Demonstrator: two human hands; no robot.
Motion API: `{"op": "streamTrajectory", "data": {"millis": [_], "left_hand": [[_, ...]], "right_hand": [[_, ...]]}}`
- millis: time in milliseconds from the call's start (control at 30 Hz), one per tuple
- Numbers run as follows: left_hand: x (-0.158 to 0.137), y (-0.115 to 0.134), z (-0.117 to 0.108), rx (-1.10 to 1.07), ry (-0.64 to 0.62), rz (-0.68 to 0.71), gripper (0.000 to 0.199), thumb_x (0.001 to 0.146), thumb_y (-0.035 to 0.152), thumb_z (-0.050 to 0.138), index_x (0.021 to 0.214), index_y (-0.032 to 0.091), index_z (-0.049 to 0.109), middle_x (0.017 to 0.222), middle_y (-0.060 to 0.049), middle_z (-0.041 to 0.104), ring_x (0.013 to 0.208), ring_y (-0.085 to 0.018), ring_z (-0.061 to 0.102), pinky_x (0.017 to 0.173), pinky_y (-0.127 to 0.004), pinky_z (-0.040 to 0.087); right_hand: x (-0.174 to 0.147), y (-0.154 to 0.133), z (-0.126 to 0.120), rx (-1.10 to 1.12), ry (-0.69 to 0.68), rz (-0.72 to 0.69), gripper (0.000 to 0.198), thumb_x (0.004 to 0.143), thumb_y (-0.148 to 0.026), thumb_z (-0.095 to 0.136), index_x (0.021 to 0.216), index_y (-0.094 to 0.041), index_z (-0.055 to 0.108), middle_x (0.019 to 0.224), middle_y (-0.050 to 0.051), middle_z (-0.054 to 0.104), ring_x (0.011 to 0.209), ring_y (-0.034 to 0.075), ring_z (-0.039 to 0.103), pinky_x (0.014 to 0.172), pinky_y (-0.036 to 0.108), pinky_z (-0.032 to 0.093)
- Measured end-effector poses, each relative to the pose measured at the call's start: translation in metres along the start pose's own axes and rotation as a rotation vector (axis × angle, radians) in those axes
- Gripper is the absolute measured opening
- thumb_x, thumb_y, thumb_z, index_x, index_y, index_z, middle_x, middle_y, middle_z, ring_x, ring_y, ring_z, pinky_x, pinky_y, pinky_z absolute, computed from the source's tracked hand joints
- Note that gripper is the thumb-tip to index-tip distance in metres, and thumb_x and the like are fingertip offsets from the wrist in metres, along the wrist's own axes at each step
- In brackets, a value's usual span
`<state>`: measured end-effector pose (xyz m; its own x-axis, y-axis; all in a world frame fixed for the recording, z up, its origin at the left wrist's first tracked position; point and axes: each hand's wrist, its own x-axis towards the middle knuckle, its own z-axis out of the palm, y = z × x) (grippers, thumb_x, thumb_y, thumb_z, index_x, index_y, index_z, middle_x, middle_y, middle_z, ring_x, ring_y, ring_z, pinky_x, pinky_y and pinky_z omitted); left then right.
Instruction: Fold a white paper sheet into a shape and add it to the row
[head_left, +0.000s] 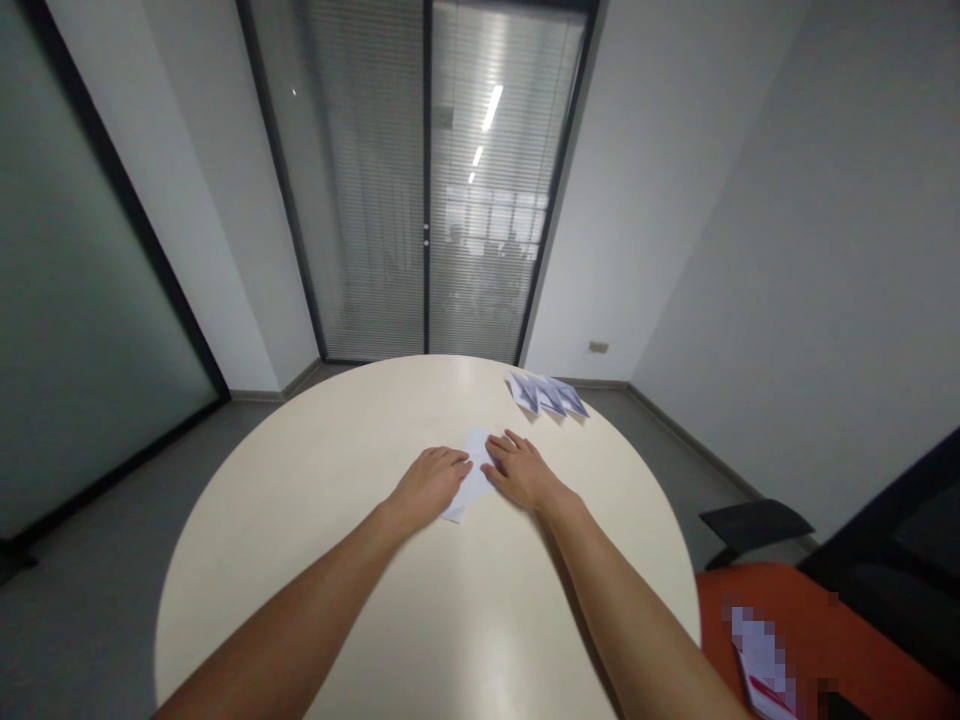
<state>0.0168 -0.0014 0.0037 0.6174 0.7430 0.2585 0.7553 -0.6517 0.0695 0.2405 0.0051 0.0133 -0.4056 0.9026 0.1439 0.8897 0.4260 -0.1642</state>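
Observation:
A white folded sheet of paper [474,482] lies on the round cream table [315,480], between my two hands. My left hand [435,480] is at its left edge, with thumb and fingertips close together on the paper. From the right, my right hand [521,472] rests on the sheet with its fingers spread and its thumb apart. Near the bottom of the sheet a small folded corner shows. Parts of both side edges are hidden under my fingers.
Several folded white papers [549,396] overlap in a row at the table's far right edge. To the right stands an orange chair [780,590] with a black armrest and a partly blurred item on its seat. Glass panels with blinds [375,200] stand behind the table.

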Motion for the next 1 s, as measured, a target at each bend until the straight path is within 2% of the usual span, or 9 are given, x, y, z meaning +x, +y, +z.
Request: {"op": "streamTrajectory", "data": {"millis": [133, 267, 400, 467, 567, 833, 1000], "left_hand": [[-0.007, -0.002, -0.003, -0.037, 0.003, 0.071, 0.04, 0.103, 0.031, 0.044, 0.136, 0.021, 0.064, 0.143, -0.008, 0.057, 0.128, -0.023, 0.054, 0.113, -0.042, 0.042], [-0.011, -0.004, -0.004, -0.058, -0.008, 0.098, 0.045, 0.103, 0.037, 0.046, 0.143, 0.022, 0.058, 0.151, -0.007, 0.05, 0.133, -0.023, 0.05, 0.118, -0.043, 0.038], [-0.006, -0.001, -0.008, -0.071, -0.012, 0.004, 0.035, 0.101, 0.029, 0.049, 0.132, 0.025, 0.066, 0.139, -0.005, 0.06, 0.127, -0.021, 0.053, 0.115, -0.04, 0.039], [-0.003, 0.001, -0.011, -0.087, -0.014, -0.035, 0.031, 0.102, 0.027, 0.048, 0.124, 0.026, 0.07, 0.129, -0.004, 0.065, 0.121, -0.02, 0.056, 0.11, -0.037, 0.042], [-0.001, 0.001, -0.016, -0.112, -0.03, -0.052, 0.029, 0.102, 0.027, 0.048, 0.116, 0.023, 0.073, 0.119, -0.005, 0.068, 0.114, -0.019, 0.059, 0.105, -0.034, 0.045], [-0.005, -0.005, -0.026, -0.186, -0.089, 0.047, 0.024, 0.098, 0.022, 0.054, 0.11, 0.022, 0.075, 0.112, -0.003, 0.069, 0.108, -0.016, 0.06, 0.096, -0.026, 0.045], [-0.01, -0.006, -0.035, -0.262, -0.13, 0.031, 0.019, 0.095, 0.025, 0.058, 0.099, 0.023, 0.077, 0.106, -0.001, 0.07, 0.103, -0.013, 0.062, 0.093, -0.023, 0.044]], "right_hand": [[0.0, 0.001, 0.003, -0.02, -0.019, 0.037, 0.056, 0.105, -0.046, 0.039, 0.154, -0.019, 0.046, 0.162, 0.012, 0.039, 0.153, 0.037, 0.027, 0.121, 0.058, 0.027], [0.004, 0.006, 0.008, -0.036, 0.047, 0.025, 0.051, 0.105, -0.04, 0.042, 0.15, -0.017, 0.051, 0.162, 0.013, 0.04, 0.153, 0.036, 0.028, 0.121, 0.057, 0.028], [0.011, 0.012, 0.013, 0.035, 0.128, -0.182, 0.043, 0.103, -0.026, 0.045, 0.141, -0.015, 0.059, 0.152, 0.016, 0.052, 0.147, 0.028, 0.04, 0.124, 0.053, 0.028], [0.012, 0.013, 0.016, 0.098, 0.123, -0.272, 0.041, 0.102, -0.024, 0.045, 0.139, -0.014, 0.061, 0.147, 0.016, 0.057, 0.142, 0.027, 0.047, 0.122, 0.05, 0.033], [0.012, 0.012, 0.017, 0.143, 0.086, -0.254, 0.043, 0.103, -0.028, 0.045, 0.141, -0.014, 0.059, 0.148, 0.017, 0.056, 0.14, 0.028, 0.049, 0.117, 0.048, 0.04], [0.01, 0.008, 0.006, 0.093, 0.018, -0.226, 0.042, 0.105, -0.032, 0.041, 0.141, -0.015, 0.055, 0.151, 0.016, 0.052, 0.142, 0.032, 0.047, 0.113, 0.051, 0.04], [0.009, 0.009, 0.008, 0.082, 0.024, -0.233, 0.043, 0.105, -0.032, 0.041, 0.142, -0.013, 0.055, 0.151, 0.017, 0.052, 0.141, 0.033, 0.047, 0.111, 0.051, 0.042]]}}
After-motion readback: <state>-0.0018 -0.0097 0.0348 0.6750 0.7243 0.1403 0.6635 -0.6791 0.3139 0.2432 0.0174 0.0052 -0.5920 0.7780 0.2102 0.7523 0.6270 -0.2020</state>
